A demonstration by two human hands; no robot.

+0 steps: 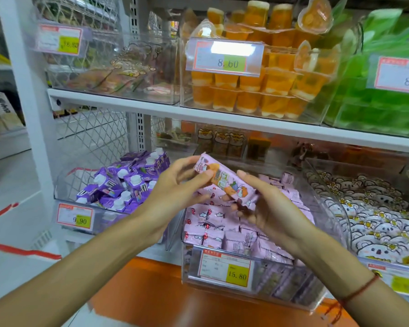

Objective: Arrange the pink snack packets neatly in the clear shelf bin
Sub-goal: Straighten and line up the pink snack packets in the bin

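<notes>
On the far left of the lower shelf, a clear bin point(64, 185) is filled with purple packs point(125, 182) with white caps. A price tag point(75, 218) reading 9.90 is fixed to its front.

Next to it, the left hand point(175, 185) is raised above the shelf bins. Its fingers point(200, 177) are curled, and the upper left end of a stack of pink packets point(224, 181) is pinched by them. The stack is held in the air, tilted so that its right end is lower. It is printed with little cartoon animals.

Below the stack sits the clear shelf bin point(326, 199), with many more pink snack packets point(213, 223) lying in it. Some are lined up in rows, and some near the front stand on edge. A price tag point(224, 267) reading 15.80 is clipped to the front wall.

The lower right end of the stack is gripped by the right hand point(273, 208), with the fingers point(246, 175) bent around it. How many packets are in the stack cannot be told, maybe several. A red string point(361, 287) is worn on the right wrist.

To the right, another clear bin point(321, 175) is packed with white packets point(373, 215) with flower pictures.

On the shelf above, orange jelly cups point(253, 90) are stacked beside green packs point(376, 102).
</notes>
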